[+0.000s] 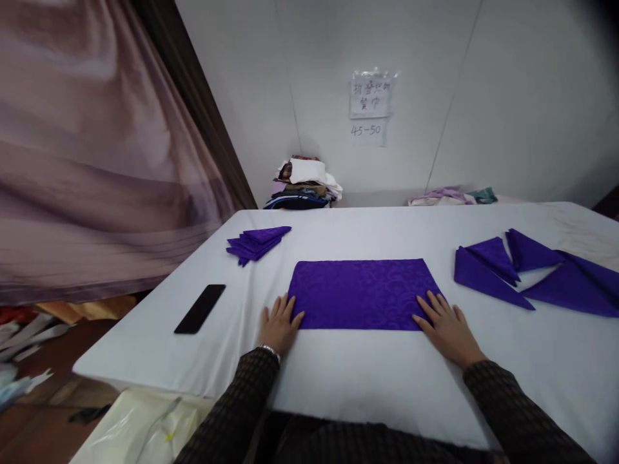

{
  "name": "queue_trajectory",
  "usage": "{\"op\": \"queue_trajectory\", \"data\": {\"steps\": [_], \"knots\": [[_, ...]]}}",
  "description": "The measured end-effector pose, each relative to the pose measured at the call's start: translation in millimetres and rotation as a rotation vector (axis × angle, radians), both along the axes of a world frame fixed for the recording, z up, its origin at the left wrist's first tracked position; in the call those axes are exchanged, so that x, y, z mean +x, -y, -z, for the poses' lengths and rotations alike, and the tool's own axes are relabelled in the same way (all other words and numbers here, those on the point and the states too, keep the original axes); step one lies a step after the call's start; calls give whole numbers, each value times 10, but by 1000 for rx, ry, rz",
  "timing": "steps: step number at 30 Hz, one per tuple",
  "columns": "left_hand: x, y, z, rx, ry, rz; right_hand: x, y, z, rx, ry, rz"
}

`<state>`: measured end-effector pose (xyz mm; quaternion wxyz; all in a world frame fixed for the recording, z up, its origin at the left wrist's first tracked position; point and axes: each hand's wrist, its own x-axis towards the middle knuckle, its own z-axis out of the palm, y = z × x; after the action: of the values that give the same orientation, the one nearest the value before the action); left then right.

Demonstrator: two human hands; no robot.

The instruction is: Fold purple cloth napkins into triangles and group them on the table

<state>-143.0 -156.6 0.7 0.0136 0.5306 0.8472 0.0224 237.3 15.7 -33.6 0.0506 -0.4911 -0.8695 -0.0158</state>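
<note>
Left hand [279, 328] and right hand [449, 330], splayed, are touching purple cloth [360, 294], likely light and limp, best gripped at corners.

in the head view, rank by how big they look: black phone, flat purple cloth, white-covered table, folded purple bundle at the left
1. White-covered table
2. Flat purple cloth
3. Black phone and folded purple bundle: too alike to rank

Purple cloth [360, 295]: smooth, faint sheen, tonal swirl pattern | table cover [367, 370]: matt white fabric, lightly creased | slab [200, 309]: black, smooth | bracelet [269, 351]: shiny metal, from where I stand | curtain [97, 161]: satiny fabric | 2 notices [370, 103]: paper, upper 1 under glossy plastic
</note>
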Motion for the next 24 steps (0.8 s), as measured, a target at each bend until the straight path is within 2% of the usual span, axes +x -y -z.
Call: {"op": "queue_trajectory", "data": {"steps": [4, 7, 9, 14, 20, 24], "knots": [[-176, 119, -63, -42, -39, -113, 19, -10, 48, 25, 2, -2], [-101, 35, -133, -10, -92, -165, 31, -23, 81, 38, -6, -19], [28, -83, -170, 38, -108, -123, 39, -30, 93, 47, -15, -27], [323, -353, -121, 96, -61, 163, 37, -25, 76, 59, -15, -23], [290, -389, 54, 54, 34, 158, 14, -11, 73, 65, -8, -9], [212, -425, -30, 21, 176, 120, 50, -52, 106, 26, -11, -3]]}}
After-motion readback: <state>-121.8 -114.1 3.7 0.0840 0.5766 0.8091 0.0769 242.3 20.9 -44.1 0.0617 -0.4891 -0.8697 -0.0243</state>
